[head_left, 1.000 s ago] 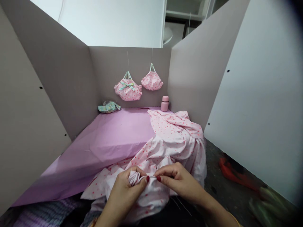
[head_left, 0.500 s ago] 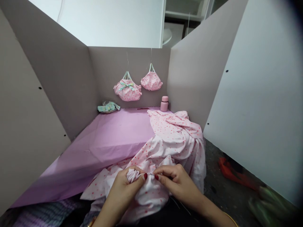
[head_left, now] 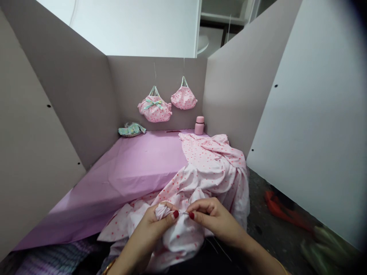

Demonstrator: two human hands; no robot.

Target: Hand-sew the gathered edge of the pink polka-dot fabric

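My left hand (head_left: 156,229) is shut on a gathered bunch of pale pink polka-dot cloth (head_left: 163,211), with the bunch showing above its fingers. My right hand (head_left: 213,219) pinches a thin pale strand (head_left: 182,212) between thumb and forefinger, close to the bunch. The strand runs between my two hands, and I cannot tell whether it is thread or a narrow fold. The rest of the cloth (head_left: 209,168) spreads in loose folds beneath my hands and away to the back right.
A lilac sheet (head_left: 143,164) covers the surface, walled by grey-pink partition boards (head_left: 71,95). Two dotted pink pouches (head_left: 155,109) hang on the back wall. A pink bottle (head_left: 199,126) and a teal cloth item (head_left: 132,130) stand at the back. A dark floor (head_left: 275,221) lies to the right.
My left hand has shifted slightly right and down, covering a little more of the bunch. My right hand stays almost in place, and the head view has barely moved.
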